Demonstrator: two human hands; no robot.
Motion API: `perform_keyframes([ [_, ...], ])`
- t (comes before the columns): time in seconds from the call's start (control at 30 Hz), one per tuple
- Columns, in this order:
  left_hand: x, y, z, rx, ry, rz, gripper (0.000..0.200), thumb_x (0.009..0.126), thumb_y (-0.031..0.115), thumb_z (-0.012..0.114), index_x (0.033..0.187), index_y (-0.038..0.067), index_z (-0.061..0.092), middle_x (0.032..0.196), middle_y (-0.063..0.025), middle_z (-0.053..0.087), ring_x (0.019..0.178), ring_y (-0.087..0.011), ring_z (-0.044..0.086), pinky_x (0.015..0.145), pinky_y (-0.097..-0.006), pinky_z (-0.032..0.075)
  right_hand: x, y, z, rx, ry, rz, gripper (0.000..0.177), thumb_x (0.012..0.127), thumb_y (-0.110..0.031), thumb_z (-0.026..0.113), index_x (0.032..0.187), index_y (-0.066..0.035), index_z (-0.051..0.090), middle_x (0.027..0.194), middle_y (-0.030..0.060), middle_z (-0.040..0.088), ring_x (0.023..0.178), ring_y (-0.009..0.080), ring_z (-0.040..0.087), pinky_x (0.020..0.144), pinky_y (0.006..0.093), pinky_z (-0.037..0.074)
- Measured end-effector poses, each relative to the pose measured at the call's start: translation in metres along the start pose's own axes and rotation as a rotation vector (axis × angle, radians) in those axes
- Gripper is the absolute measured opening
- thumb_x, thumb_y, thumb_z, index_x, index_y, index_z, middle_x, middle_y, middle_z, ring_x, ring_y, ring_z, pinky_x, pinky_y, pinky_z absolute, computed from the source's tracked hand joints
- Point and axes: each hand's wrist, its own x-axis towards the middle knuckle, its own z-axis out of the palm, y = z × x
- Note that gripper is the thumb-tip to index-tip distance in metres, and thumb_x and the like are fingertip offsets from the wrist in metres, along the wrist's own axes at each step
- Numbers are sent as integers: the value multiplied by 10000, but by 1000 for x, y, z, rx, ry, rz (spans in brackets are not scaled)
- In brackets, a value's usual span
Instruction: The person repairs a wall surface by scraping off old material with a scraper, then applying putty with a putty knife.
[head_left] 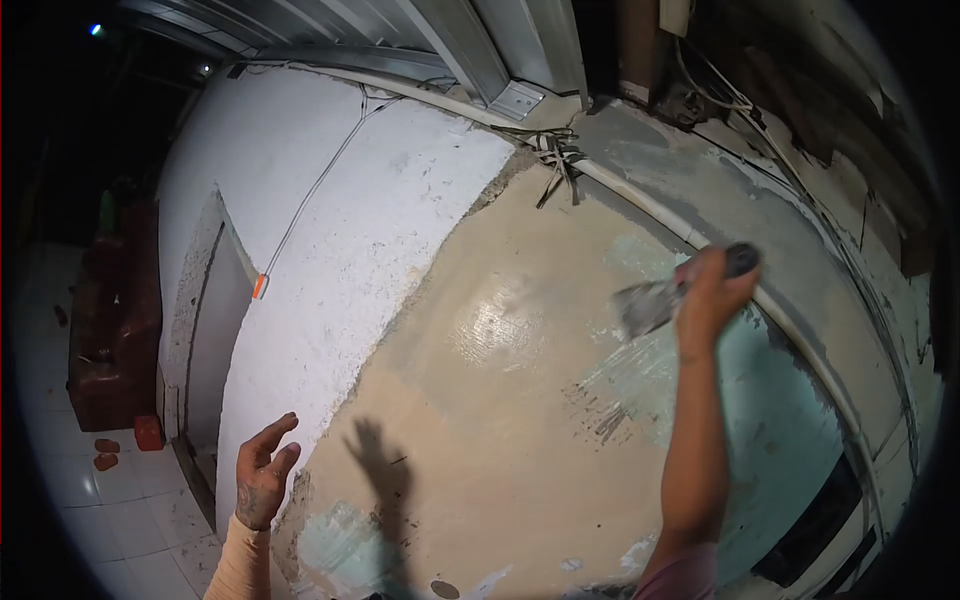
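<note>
My right hand (705, 295) is wrapped round the handle of a scraper (645, 308), whose broad blade is blurred by motion. The dark end of its handle sticks out past my fist. The blade is over the beige wall (470, 450), beside a patch of pale green paint (640, 365) marked with streaks. Low on the left, my left hand (265, 475) is raised with thumb and fingers apart, holding nothing. Its shadow falls on the beige surface to its right.
Left of a rough edge runs a white wall (330, 230) with a cable and an orange connector (259, 287). A pipe (640, 200) crosses the wall's top below metal roofing (350, 30). Dark strips (558, 165) hang there. A red-brown structure (120, 330) stands on the tiled floor (115, 525).
</note>
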Motion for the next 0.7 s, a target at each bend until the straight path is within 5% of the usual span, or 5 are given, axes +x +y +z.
perform_keyframes([
  [0.07, 3, -7, 6, -36, 5, -29, 499, 910, 145, 685, 1345, -78, 583, 1410, -211, 587, 1372, -304, 502, 1167, -422, 358, -50, -6, 11, -26, -39, 128, 186, 872, 10, 577, 960, -39, 422, 647, 23, 483, 487, 114, 485, 438, 300, 438],
  [0.23, 7, -12, 5, 15, -28, -40, 480, 911, 116, 663, 1338, -85, 577, 1424, -215, 572, 1375, -302, 497, 1152, -426, 377, 3, 1, -21, 52, 100, -1, 210, 862, 51, 539, 984, -62, 410, 652, 33, 497, 470, 126, 497, 421, 311, 437],
  [0.37, 3, -23, 8, -28, -29, -32, 496, 918, 121, 668, 1356, -80, 551, 1439, -217, 554, 1388, -310, 482, 1158, -435, 374, -50, -17, 17, -80, -121, -103, 156, 864, 17, 542, 905, -48, 407, 652, 31, 490, 484, 124, 505, 445, 296, 444],
  [0.5, 11, -13, 0, -19, -7, -4, 482, 917, 108, 668, 1348, -79, 557, 1425, -212, 567, 1388, -307, 483, 1174, -432, 353, 1, -11, -17, 48, 122, 10, 168, 864, 47, 501, 967, -62, 425, 662, 45, 507, 489, 139, 496, 473, 314, 457],
  [0.7, 12, -12, 11, 92, -77, 40, 501, 912, 141, 693, 1336, -89, 558, 1399, -223, 584, 1366, -324, 507, 1181, -440, 342, -23, -4, -10, 3, 88, -21, 161, 870, -15, 559, 906, -47, 406, 641, 27, 482, 481, 122, 463, 455, 302, 440],
])
